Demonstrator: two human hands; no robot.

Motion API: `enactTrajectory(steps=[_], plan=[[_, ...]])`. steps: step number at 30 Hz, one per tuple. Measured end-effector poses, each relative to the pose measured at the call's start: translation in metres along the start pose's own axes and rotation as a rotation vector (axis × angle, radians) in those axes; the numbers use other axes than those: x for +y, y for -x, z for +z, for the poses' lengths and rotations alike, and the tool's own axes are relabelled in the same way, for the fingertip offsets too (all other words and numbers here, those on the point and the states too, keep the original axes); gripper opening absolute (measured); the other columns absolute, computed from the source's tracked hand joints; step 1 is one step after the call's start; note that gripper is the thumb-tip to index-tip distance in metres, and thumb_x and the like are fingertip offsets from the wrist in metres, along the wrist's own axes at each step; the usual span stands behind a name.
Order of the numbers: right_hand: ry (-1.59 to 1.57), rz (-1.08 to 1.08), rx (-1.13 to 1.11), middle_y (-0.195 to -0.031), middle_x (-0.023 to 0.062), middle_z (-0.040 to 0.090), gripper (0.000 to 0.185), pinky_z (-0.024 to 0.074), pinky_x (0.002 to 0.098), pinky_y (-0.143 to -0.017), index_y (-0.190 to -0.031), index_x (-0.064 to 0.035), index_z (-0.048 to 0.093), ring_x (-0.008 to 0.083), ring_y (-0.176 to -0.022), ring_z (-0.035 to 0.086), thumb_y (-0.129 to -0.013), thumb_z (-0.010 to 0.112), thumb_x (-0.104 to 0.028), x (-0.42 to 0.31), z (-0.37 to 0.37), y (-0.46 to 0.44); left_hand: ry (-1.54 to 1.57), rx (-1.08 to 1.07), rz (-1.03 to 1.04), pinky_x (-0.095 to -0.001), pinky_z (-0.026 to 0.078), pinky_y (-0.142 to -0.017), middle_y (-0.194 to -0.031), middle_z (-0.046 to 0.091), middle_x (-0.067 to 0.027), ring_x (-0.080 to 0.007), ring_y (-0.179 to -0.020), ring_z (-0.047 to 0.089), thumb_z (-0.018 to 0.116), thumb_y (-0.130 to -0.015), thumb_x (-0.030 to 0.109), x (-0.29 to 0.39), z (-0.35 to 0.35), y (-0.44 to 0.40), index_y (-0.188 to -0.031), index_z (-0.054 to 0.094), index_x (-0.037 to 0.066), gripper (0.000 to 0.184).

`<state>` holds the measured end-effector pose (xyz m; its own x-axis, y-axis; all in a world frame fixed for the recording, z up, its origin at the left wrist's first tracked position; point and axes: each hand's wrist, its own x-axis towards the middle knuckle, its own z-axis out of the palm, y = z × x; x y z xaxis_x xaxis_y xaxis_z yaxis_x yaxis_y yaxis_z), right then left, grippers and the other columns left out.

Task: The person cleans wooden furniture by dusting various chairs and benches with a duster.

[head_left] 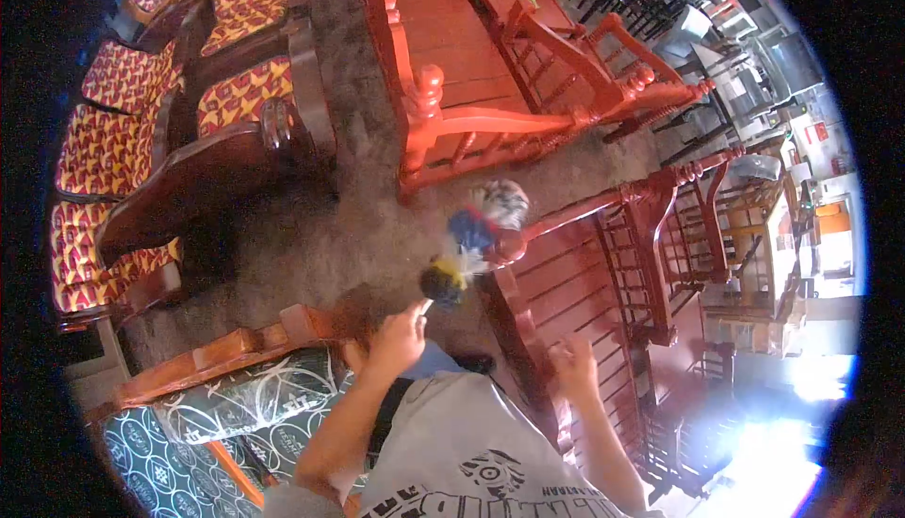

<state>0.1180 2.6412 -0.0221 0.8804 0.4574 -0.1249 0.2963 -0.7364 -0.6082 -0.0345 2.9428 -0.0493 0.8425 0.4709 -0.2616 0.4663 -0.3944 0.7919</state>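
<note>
My left hand (pixel 400 337) is wrapped round the thin pale handle of a fluffy duster (pixel 473 235). The duster's head has dark, yellow, white, blue and grey bands and is smeared by motion. Its far end overlaps the front end of a dark red wooden bench (pixel 575 278) in view; whether it touches the wood I cannot tell. Over the slats of that bench, my right hand (pixel 573 363) hangs with its fingers curled in, somewhat blurred, and nothing shows in it.
Ahead stands an orange-red wooden bench (pixel 452 56) with turned posts. Dark wooden sofas with red-and-yellow cushions (pixel 243 94) line the left. A seat with green patterned cushions (pixel 283 405), partly under plastic, is close at lower left. Brown floor (pixel 363 226) runs between; more wooden furniture fills the right.
</note>
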Motion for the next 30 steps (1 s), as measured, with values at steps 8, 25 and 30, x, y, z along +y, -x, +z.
enactTrajectory(steps=[8, 25, 30], plan=[[-0.012, 0.181, 0.139, -0.076, 0.0051, 0.063, 0.026, 0.0466, 0.0272, -0.057, -0.106, -0.0006, 0.064, 0.0118, -0.064, 0.057, -0.083, 0.062, -0.013, 0.105, -0.022, 0.045, 0.076, 0.065, 0.117, -0.0534, 0.046, -0.078, -0.092, 0.064, -0.0262, -0.0455, -0.085, 0.059, 0.050, -0.090, 0.012, 0.005, 0.010, 0.006, -0.110, 0.055, -0.001, 0.025], [-0.387, 0.471, -0.160, -0.082, 0.0069, 0.064, 0.024, 0.0478, 0.0264, -0.056, -0.104, 0.0014, 0.063, 0.0140, -0.066, 0.061, -0.086, 0.060, -0.014, 0.114, 0.013, -0.004, 0.488, 0.049, -0.769, -0.0417, 0.048, -0.051, -0.071, 0.067, -0.0092, -0.0253, -0.064, 0.065, 0.056, -0.083, 0.015, 0.010, 0.204, -0.044, -0.084, 0.070, 0.012, 0.014], [-0.292, 0.230, -0.048, -0.088, 0.0115, 0.066, 0.029, 0.0508, 0.0317, -0.068, -0.106, 0.0019, 0.062, 0.0213, -0.079, 0.063, -0.087, 0.061, -0.019, 0.132, 0.018, -0.030, -0.982, -0.777, -0.125, -0.0436, 0.052, -0.068, -0.092, 0.069, -0.0187, -0.0343, -0.084, 0.066, 0.057, -0.081, 0.019, -0.036, 0.173, -0.090, -0.089, 0.070, 0.004, 0.022]])
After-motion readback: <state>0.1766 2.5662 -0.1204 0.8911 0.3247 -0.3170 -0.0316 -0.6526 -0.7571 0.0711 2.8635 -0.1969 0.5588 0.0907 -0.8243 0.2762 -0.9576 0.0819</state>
